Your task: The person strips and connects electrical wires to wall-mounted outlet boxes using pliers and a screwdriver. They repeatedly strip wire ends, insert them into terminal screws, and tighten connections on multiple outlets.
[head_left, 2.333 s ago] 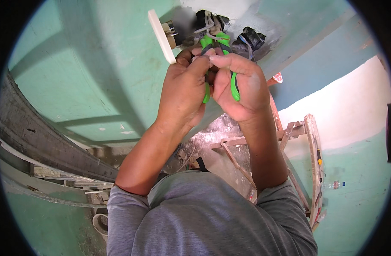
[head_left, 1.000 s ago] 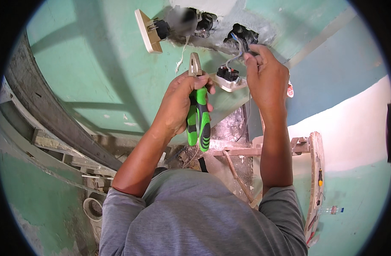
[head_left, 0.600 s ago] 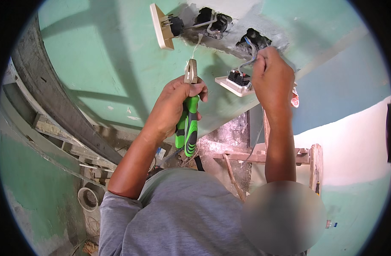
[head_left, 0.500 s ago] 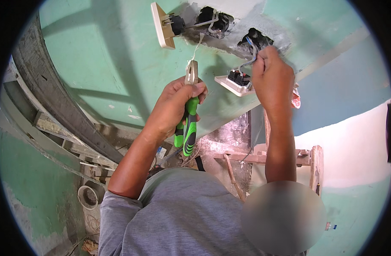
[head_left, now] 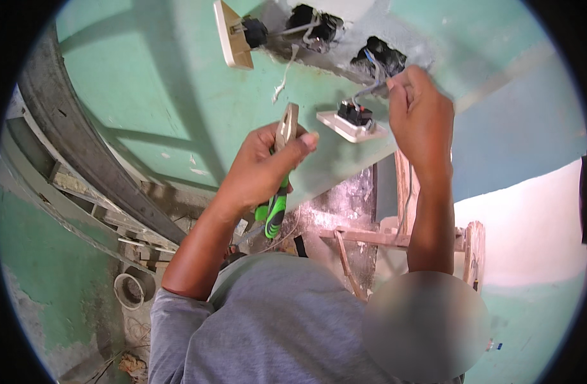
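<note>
My left hand (head_left: 258, 169) grips pliers (head_left: 277, 192) with green and black handles, jaws pointing up toward the green wall (head_left: 146, 96). My right hand (head_left: 421, 121) pinches wires (head_left: 376, 80) that come out of a dark wall hole (head_left: 383, 57). A white socket plate (head_left: 351, 125) with a black back hangs on those wires, just left of my right hand. Further left, another cream plate (head_left: 232, 35) hangs out from a second wall opening (head_left: 312, 25).
A dark curved frame (head_left: 82, 153) runs down the left. Below lie wooden slats (head_left: 370, 237), debris and a roll of tape (head_left: 132, 289) on the floor. A white wall section (head_left: 530, 230) is at the right.
The pliers went from both hands to my left hand alone, then lowered slightly. My right hand moved up to the wires at the right hole.
</note>
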The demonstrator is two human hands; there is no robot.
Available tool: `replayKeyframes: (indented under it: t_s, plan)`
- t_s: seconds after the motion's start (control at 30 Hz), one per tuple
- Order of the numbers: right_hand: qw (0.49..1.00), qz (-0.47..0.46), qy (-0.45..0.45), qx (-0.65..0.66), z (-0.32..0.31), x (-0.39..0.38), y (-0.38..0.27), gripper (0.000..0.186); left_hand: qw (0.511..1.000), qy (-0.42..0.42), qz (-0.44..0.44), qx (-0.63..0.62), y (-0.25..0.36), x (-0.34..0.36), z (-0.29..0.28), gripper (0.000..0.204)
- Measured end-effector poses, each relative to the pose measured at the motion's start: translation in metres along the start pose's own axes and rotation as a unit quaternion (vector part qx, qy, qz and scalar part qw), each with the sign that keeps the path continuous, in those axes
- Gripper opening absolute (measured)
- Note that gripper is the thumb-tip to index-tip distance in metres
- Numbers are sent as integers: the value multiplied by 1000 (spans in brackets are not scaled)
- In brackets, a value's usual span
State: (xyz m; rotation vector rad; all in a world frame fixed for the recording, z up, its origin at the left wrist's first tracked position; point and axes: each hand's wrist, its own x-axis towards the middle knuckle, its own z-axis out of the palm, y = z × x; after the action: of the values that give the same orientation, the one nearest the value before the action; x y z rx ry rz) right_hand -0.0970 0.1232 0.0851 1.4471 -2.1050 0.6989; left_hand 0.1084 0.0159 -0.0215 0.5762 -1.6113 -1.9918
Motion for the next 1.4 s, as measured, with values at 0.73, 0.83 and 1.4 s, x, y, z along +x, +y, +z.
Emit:
replayKeyframes:
  t_s: [0.73, 0.83, 1.4]
  plan:
    - [990, 128, 39, 40, -70, -106, 2, 3, 991, 49, 121, 15, 11, -13, 15, 24]
    - [988, 84, 28, 126, -74, -127, 0, 4, 977, 72, 201, 3, 18, -3, 30, 35]
    - [866, 150, -200, 432, -45, -131, -7, 30, 943, 72, 313, 92, -2, -17, 23, 15]
